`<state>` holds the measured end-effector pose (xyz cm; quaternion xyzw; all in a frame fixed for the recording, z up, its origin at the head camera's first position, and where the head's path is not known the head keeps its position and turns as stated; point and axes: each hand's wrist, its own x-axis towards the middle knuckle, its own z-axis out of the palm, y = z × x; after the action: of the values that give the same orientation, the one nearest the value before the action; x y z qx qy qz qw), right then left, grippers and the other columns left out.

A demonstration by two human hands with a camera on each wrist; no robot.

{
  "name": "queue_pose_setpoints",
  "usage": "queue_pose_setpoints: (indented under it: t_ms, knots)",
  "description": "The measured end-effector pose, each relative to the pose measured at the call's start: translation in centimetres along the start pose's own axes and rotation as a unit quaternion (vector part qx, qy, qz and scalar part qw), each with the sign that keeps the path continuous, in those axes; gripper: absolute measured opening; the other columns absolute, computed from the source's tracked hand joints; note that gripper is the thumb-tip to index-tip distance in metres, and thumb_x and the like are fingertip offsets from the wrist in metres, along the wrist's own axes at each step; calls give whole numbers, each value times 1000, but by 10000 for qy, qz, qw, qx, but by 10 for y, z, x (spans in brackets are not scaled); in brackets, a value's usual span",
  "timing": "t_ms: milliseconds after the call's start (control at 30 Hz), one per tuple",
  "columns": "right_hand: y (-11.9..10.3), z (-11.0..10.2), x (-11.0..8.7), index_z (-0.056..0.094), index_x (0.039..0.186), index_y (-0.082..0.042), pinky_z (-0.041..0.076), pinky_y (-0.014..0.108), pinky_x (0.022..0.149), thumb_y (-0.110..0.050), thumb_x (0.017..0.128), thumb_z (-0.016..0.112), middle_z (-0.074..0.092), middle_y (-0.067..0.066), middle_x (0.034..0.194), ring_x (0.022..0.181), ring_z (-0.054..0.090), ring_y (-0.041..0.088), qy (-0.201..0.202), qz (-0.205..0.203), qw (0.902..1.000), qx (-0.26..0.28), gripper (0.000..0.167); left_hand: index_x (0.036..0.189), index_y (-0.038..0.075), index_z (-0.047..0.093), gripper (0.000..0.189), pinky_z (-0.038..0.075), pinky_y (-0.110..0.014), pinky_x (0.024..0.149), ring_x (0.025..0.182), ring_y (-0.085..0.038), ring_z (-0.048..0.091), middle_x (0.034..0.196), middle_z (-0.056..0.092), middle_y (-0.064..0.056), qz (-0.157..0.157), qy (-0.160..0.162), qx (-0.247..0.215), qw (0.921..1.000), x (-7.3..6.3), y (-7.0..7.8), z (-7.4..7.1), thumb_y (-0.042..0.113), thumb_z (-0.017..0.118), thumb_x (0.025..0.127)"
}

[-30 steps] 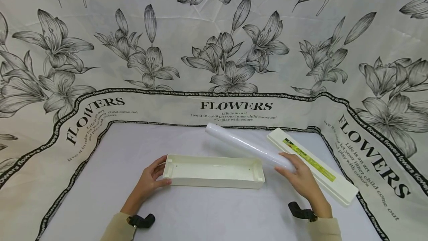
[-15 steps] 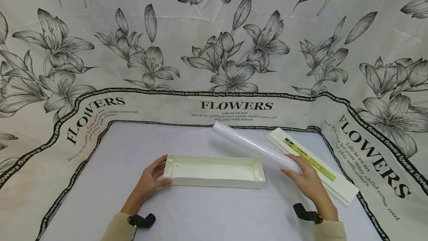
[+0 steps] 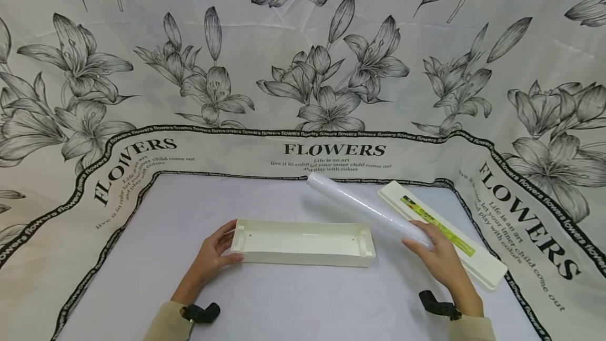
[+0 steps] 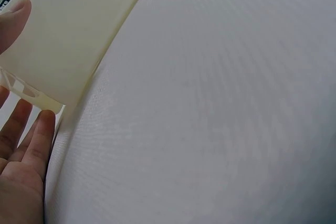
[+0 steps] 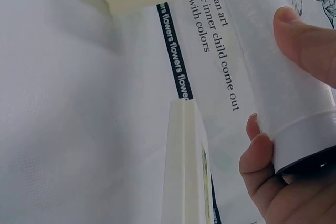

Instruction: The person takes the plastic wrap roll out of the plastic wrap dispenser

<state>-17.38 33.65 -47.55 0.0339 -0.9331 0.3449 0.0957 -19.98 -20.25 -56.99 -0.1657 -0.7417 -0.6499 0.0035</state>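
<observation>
- Box (image 3: 303, 259), one, pale cream, long, open-topped: set upon the white-covered counter (image 3: 303, 304), its length placed crosswise.
- Left hand (image 3: 210, 257): closed about the box's left end, the thumb laid against the near wall.
- Roll (image 3: 364, 204), one, pale, glossy: held aslant between box and lid, its far end overlapping the printed border in the head view; a dark end was shown by the right wrist view.
- Right hand (image 3: 442, 259): wrapped about the roll's near end, thumb on one side, fingers on the other.
- Lid (image 3: 483, 264), one, pale, with yellow-green label (image 3: 437, 225): laid diagonally at the right, label up.
- Black devices (image 3: 437, 307), two: worn at the wrists, beside beige sleeves (image 3: 168, 322).
</observation>
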Motion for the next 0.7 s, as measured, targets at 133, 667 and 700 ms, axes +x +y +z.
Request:
queue_pose_setpoints:
  t_ms: [133, 667, 700]
  knots:
    - [2, 1, -1, 56, 143, -7, 50, 39, 76, -33, 96, 74, 57, 21, 138, 107, 55, 33, -10, 25, 10000, 2, 57, 156, -5, 34, 93, 48, -12, 103, 138, -51, 46, 157, 40, -30, -51, -17, -54, 10000, -1, 0, 0, -1, 85, 78]
    - [7, 1, -4, 55, 143, -6, 50, 42, 76, -32, 97, 74, 55, 24, 142, 110, 56, 37, 101, 35, 9999, 3, 56, 156, -6, 34, 93, 47, -11, 103, 139, -51, 46, 157, 40, -30, 4, -33, -39, 10000, -1, 0, 0, 1, 86, 78]
    - [7, 1, -4, 56, 143, -6, 50, 42, 76, -32, 97, 74, 55, 24, 142, 110, 56, 37, 107, 35, 9999, 7, 56, 156, -6, 34, 93, 47, -11, 103, 139, -51, 46, 157, 40, -30, 4, -30, -43, 10000, -1, 0, 0, 1, 86, 78]
